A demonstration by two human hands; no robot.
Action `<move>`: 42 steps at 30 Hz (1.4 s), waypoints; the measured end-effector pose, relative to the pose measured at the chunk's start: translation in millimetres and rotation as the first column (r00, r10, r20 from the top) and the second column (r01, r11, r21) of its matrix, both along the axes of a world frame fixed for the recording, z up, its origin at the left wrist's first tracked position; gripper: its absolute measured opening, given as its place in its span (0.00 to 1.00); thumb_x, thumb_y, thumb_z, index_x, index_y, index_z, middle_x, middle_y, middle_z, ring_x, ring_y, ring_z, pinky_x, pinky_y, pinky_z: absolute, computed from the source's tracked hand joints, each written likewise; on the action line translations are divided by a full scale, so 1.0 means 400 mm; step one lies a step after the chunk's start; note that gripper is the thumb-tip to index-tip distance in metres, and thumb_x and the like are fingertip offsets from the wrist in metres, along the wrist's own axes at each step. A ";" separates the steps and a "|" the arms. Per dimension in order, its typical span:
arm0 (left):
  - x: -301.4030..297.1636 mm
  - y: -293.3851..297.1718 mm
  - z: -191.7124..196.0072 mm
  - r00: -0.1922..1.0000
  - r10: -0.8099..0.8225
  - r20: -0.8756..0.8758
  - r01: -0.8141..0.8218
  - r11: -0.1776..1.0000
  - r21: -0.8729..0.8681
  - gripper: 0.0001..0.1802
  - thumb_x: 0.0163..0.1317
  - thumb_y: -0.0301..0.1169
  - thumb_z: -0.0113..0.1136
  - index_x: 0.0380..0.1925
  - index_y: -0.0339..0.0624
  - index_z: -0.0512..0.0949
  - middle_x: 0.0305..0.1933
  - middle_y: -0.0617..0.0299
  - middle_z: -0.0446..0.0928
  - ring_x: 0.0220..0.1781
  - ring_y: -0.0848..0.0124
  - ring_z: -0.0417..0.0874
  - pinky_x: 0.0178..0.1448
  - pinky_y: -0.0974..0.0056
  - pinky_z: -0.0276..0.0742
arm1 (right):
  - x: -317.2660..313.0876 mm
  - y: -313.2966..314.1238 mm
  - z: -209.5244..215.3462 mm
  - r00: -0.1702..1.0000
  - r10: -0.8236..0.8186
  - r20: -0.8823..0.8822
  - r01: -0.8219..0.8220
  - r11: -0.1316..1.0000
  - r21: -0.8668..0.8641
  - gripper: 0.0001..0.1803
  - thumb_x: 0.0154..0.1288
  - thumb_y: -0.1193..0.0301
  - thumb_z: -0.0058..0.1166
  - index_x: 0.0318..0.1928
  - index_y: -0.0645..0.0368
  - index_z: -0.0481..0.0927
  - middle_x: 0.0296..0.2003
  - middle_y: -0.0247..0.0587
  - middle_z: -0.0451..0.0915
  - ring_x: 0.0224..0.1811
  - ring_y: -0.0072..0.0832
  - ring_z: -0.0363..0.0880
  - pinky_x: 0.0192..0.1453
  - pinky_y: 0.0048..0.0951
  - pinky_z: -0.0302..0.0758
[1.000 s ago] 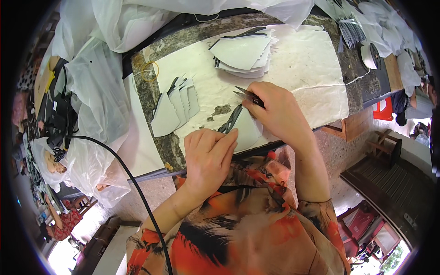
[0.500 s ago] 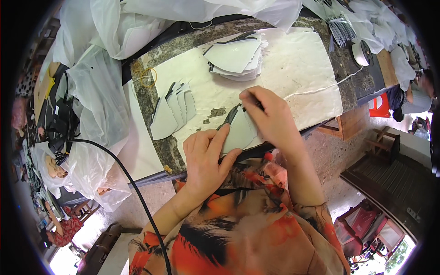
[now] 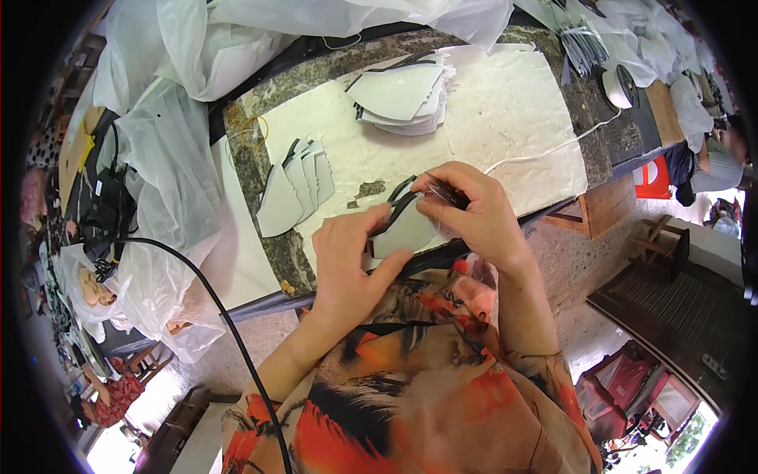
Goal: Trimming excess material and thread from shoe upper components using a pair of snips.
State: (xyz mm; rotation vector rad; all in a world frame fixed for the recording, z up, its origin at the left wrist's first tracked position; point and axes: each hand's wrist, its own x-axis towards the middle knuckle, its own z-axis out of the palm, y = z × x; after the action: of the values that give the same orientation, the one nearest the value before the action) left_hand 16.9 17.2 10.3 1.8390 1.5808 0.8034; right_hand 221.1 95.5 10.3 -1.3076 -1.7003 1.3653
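Observation:
My left hand [image 3: 347,251] grips the lower left of a light grey, leaf-shaped cut piece [image 3: 407,229], thumb across its face and fingers along its black edging. The piece is lifted and slightly tilted at the table's near edge. My right hand [image 3: 482,212] is closed at the piece's upper right end, around a small dark, shiny metal tool [image 3: 447,192]; its exact kind is hidden by the fingers. Farther left, several similar pieces [image 3: 294,189] lie fanned out. At the far middle sits a thicker stack [image 3: 401,95] of them, black edges facing up and left.
A worn white sheet [image 3: 513,103] covers the table's middle. White cord runs from a spool [image 3: 620,87] at the right toward my right hand. Clear plastic bags [image 3: 170,174] crowd the left and far sides. A black cable [image 3: 213,288] hangs across the left foreground.
My right hand has shifted slightly down and right, exposing more of the dark metal tool. My left fingers have moved along the black edge, and the piece is tilted more.

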 end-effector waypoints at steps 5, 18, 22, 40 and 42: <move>-0.015 0.072 0.017 0.941 0.146 0.307 -0.081 0.973 -0.215 0.12 0.74 0.32 0.61 0.51 0.35 0.81 0.38 0.68 0.78 0.38 0.80 0.75 0.43 0.74 0.71 | -0.005 -0.013 0.011 0.995 -0.048 -0.093 0.031 0.984 -0.177 0.11 0.63 0.78 0.68 0.46 0.62 0.85 0.36 0.31 0.83 0.37 0.15 0.77 0.43 0.21 0.75; -0.008 0.134 0.011 0.830 0.276 0.485 0.067 0.813 -0.579 0.12 0.77 0.36 0.58 0.36 0.39 0.80 0.27 0.77 0.69 0.30 0.85 0.65 0.33 0.74 0.61 | -0.038 -0.049 -0.029 0.989 -0.144 -0.024 0.145 0.962 0.230 0.09 0.59 0.79 0.70 0.40 0.58 0.85 0.35 0.39 0.83 0.37 0.34 0.82 0.41 0.30 0.79; -0.011 0.138 0.002 0.876 0.235 0.421 0.037 0.839 -0.543 0.13 0.72 0.35 0.59 0.36 0.33 0.80 0.25 0.64 0.73 0.29 0.78 0.69 0.35 0.68 0.68 | -0.039 -0.056 -0.023 0.991 -0.126 -0.035 0.130 0.970 0.204 0.08 0.59 0.81 0.68 0.38 0.60 0.84 0.38 0.35 0.81 0.37 0.21 0.77 0.43 0.23 0.74; -0.066 0.160 0.065 0.868 0.134 0.478 0.073 0.918 -0.390 0.19 0.80 0.40 0.52 0.47 0.36 0.85 0.35 0.66 0.81 0.38 0.77 0.76 0.46 0.71 0.72 | 0.031 -0.060 0.061 0.832 -0.327 -0.449 0.112 0.890 -0.441 0.07 0.67 0.78 0.67 0.43 0.60 0.81 0.36 0.25 0.80 0.36 0.11 0.73 0.41 0.16 0.70; -0.085 0.164 0.078 0.798 0.115 0.592 0.210 0.867 -0.451 0.21 0.81 0.41 0.49 0.46 0.35 0.85 0.37 0.64 0.83 0.41 0.77 0.78 0.49 0.72 0.71 | 0.028 -0.057 0.061 0.838 -0.333 -0.433 0.117 0.883 -0.455 0.07 0.67 0.78 0.67 0.43 0.59 0.82 0.36 0.25 0.79 0.36 0.11 0.73 0.41 0.16 0.70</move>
State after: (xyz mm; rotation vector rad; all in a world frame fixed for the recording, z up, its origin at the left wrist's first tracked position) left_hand -17.0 82.9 41.7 1.0847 1.1609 0.7628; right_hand 232.1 72.5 34.7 -1.1787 -0.8976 1.7847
